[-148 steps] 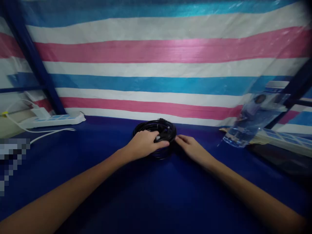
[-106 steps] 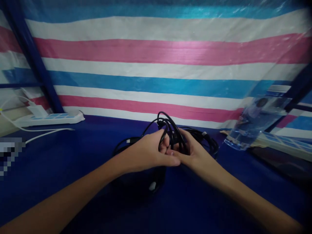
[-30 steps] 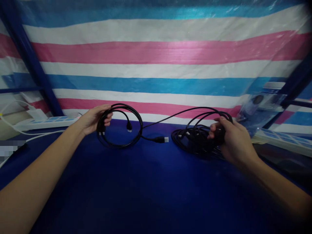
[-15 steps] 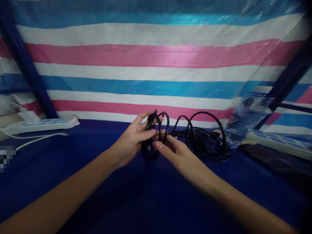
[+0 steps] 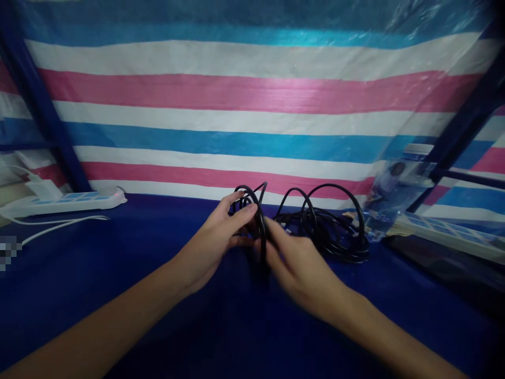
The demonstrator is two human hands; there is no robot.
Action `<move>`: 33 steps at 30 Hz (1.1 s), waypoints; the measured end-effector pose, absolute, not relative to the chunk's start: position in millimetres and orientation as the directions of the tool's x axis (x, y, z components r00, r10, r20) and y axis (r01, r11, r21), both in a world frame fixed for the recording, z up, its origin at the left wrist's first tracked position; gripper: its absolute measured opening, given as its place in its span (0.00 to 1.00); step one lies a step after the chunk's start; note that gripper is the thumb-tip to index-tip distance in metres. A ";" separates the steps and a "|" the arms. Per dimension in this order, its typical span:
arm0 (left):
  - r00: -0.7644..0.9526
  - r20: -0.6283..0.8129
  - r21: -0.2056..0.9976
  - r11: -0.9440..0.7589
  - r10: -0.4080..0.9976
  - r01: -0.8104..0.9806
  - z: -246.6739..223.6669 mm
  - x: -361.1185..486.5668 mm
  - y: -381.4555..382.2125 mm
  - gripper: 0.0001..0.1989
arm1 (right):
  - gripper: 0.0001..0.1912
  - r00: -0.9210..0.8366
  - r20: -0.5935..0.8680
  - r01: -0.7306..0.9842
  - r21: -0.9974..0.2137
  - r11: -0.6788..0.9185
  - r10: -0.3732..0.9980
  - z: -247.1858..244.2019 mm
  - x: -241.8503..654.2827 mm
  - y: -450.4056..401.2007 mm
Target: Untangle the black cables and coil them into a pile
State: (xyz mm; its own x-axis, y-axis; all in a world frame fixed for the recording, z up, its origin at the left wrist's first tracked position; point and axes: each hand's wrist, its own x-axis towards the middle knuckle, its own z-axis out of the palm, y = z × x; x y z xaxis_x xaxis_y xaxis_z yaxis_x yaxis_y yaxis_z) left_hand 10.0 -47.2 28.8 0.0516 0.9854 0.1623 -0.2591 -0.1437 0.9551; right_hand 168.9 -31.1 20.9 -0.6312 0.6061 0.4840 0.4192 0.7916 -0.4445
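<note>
A looped black cable (image 5: 262, 231) stands between my two hands above the blue table. My left hand (image 5: 221, 231) is closed around its loops from the left, thumb on the near side and fingers behind. From the right, my right hand (image 5: 294, 258) grips the same cable low down; its fingertips are partly hidden behind the strands and slightly blurred. Just beyond my right hand lies a larger heap of coiled black cable (image 5: 335, 237), with two loops arching up from it. Whether the two coils are joined cannot be made out.
A white power strip (image 5: 79, 201) with a plugged-in charger (image 5: 43, 187) sits at the left, a white cord (image 5: 67, 223) before it. At the right are a clear plastic bottle (image 5: 398, 184), another power strip (image 5: 453, 231) and a dark flat object (image 5: 426, 263). A striped sheet (image 5: 236, 95) hangs behind.
The cable loops between my hands have turned and spread, with one loop now nearer and further right. My right hand has moved slightly right and down. The heap at the right stays put.
</note>
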 end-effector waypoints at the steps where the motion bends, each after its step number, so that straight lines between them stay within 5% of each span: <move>1: 0.022 0.132 0.953 -0.121 0.991 -0.278 28.3 11.2 -48.3 0.23 | 0.23 -0.669 0.538 0.478 -0.216 0.851 0.513 17.4 168.5 -32.0; 3: -0.026 0.088 0.941 -0.092 0.996 -0.325 29.8 12.3 -52.0 0.22 | 0.25 -0.722 0.608 0.517 0.155 0.842 0.331 13.1 167.5 -34.9; 6: 0.081 -0.014 0.910 0.046 0.997 -0.412 39.6 10.7 -61.0 0.17 | 0.22 -0.747 0.644 0.513 0.402 0.758 0.165 14.7 168.0 -39.8; 9: 0.202 -0.116 0.897 0.190 0.973 -0.400 55.6 6.9 -72.2 0.24 | 0.17 -0.721 0.693 0.408 0.414 0.814 0.010 21.9 172.4 -42.3; 12: 0.210 -0.142 0.933 0.202 0.967 -0.299 70.5 0.8 -84.2 0.18 | 0.11 -0.698 0.709 0.270 0.391 0.880 -0.100 27.6 178.5 -41.5; 17: 0.167 -0.133 0.991 0.125 0.977 0.055 83.0 -26.4 -100.2 0.24 | 0.16 -0.596 0.802 0.290 0.157 0.944 0.050 25.9 184.4 -25.0; 19: 0.094 -0.003 0.981 -0.015 0.996 0.191 86.6 -40.6 -102.3 0.27 | 0.23 -0.631 0.759 0.435 0.176 0.883 0.160 21.1 184.3 -11.7; 22: 0.017 0.319 0.864 -0.298 0.948 0.406 92.1 -55.3 -99.4 0.28 | 0.35 -0.833 0.485 0.471 0.370 0.801 0.265 10.7 180.7 6.1; 25: -0.069 0.572 0.706 -0.447 0.818 0.549 94.2 -57.7 -91.7 0.22 | 0.25 -0.894 0.318 0.429 0.407 0.807 0.315 5.2 175.8 10.4; 27: -0.115 0.607 0.702 -0.463 0.786 0.542 92.6 -53.8 -86.1 0.14 | 0.14 -0.847 0.380 0.496 0.315 0.809 0.371 8.7 174.0 5.7; 29: -0.150 0.563 0.784 -0.466 0.813 0.410 88.6 -47.7 -80.4 0.10 | 0.14 -0.714 0.507 0.549 -0.023 0.836 0.483 16.6 174.2 -1.2; 31: -0.166 0.492 0.867 -0.465 0.855 0.178 82.2 -41.0 -73.7 0.09 | 0.22 -0.571 0.546 0.334 -0.528 0.781 0.613 24.8 175.7 -7.0; 33: -0.151 0.434 0.894 -0.445 0.888 -0.051 72.5 -34.1 -65.6 0.08 | 0.31 -0.516 0.506 -0.037 -0.820 0.572 0.691 30.0 177.5 -10.8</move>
